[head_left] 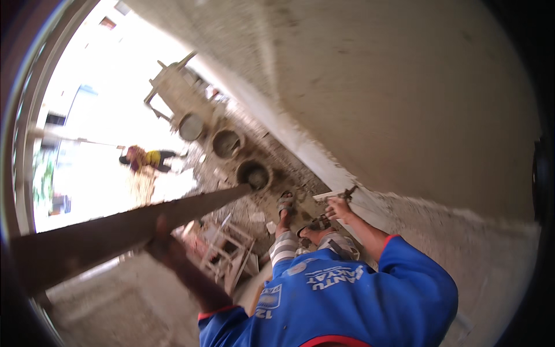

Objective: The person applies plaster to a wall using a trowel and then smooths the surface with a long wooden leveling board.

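My left hand (163,243), dark and slightly blurred, grips the lower edge of a long board (133,222). The board slants across the left side, and its far end overlaps the rim of the nearest bucket (254,175). On the right, near the base of the wall, my right hand (339,208) is closed around a trowel (330,195), its pale flat blade seen almost edge-on. The fingers partly hide the trowel's handle.
A plastered wall (404,104) fills the right side. Two more buckets (226,143) (191,126) stand beyond the nearest one, before a wooden platform (182,92). A slatted wooden frame (228,251) lies below the board. Another person (151,158) is farther off in bright light.
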A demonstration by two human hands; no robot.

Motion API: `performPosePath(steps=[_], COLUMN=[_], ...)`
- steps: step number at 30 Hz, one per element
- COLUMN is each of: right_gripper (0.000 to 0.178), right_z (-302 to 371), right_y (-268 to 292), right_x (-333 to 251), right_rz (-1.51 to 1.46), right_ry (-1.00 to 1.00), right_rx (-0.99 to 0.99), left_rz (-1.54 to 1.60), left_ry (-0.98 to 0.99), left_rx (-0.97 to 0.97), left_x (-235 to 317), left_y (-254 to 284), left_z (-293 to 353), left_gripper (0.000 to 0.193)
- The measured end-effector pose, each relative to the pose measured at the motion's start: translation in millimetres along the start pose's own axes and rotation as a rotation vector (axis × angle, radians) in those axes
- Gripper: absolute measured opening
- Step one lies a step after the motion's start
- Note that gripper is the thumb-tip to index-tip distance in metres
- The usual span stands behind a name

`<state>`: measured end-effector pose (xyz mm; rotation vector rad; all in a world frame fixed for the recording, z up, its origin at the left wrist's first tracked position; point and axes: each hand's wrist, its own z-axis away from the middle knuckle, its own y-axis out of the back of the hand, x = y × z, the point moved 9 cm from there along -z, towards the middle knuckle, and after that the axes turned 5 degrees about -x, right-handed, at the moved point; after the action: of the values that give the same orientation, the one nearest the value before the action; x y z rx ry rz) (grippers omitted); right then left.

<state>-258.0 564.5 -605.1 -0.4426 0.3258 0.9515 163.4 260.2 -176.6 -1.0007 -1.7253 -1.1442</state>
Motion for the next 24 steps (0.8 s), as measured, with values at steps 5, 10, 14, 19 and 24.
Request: performPosePath(steps=[5, 10, 14, 19, 24], right_gripper=[0.037, 0.069, 0.091, 0.076, 0.050], right_z=[32.6, 37.0, 76.5, 124.1, 130.3], right_y=[-10.3, -2.0, -2.0, 72.3, 91.3], right_x=[0.9, 62.0, 64.0, 43.2, 84.6], right_rz=[-0.199, -0.372, -1.179, -1.849, -1.602], right_ry=[0.064, -0.108, -0.076, 0.777, 1.027], right_rx=[0.020, 0.118, 0.099, 0.046, 0.032], left_rz=[0.627, 0.850, 1.052, 1.002, 1.129], left_ry=[-0.066, 0.131, 0.274, 0.526, 0.672], left_rx=[-0.491, -0.699, -1.014, -0.943, -1.200], left_x=[146.6, 167.0, 172.9, 86.7, 15.9], left_y=[-70.6, -141.1, -206.1, -269.3, -375.2], left_z=[13.8, 39.6, 66.9, 43.1, 51.9], left_gripper=[0.056, 0.056, 0.055, 0.061, 0.048])
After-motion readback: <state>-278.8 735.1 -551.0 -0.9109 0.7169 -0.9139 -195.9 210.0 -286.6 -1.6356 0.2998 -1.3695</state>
